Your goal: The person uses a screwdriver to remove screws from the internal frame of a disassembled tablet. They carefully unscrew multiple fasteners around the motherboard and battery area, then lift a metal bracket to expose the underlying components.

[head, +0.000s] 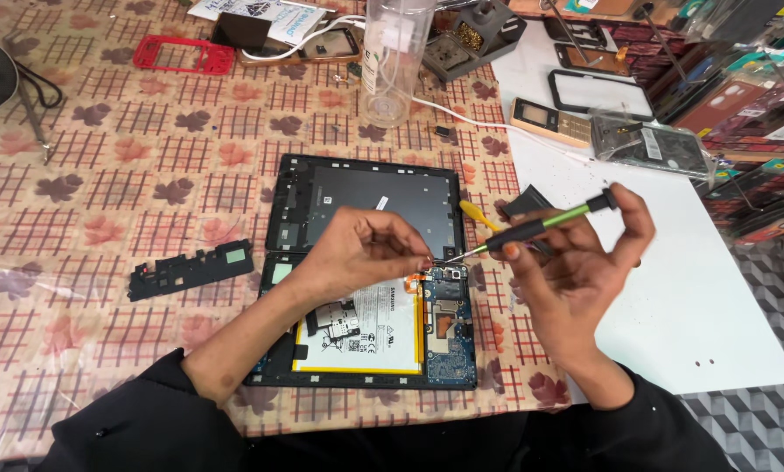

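Opened tablet lies flat at the centre of the counter, its back cover swung away toward twelve o'clock and its white battery and blue circuit board laid bare.

Right hand holds a thin screwdriver with a green-and-black handle. Thumb and first fingers are pinched around the shaft, and the cap end rests against the raised forefinger at about two o'clock from the palm. The tip slants down toward eight o'clock and meets the top edge of the circuit board.

Left hand arches over the upper part of the tablet, fingers drawn together and pressed down right beside the tip. It may be pinching a tiny screw or steadying a small part there; the spot is too small to tell.

Step in hand, as judged: working a small fastener at the board's top corner, just at three o'clock from the battery's upper edge.

The next move calls for a tip kept square in the screw head, light downward pressure, and a steady left hand so nothing skids onto the board.

Around:
- black plastic bracket at nine o'clock
- clear bottle at twelve
- red phone frame at eleven
- white mat at three
- yellow pry tool just off the cover's right edge
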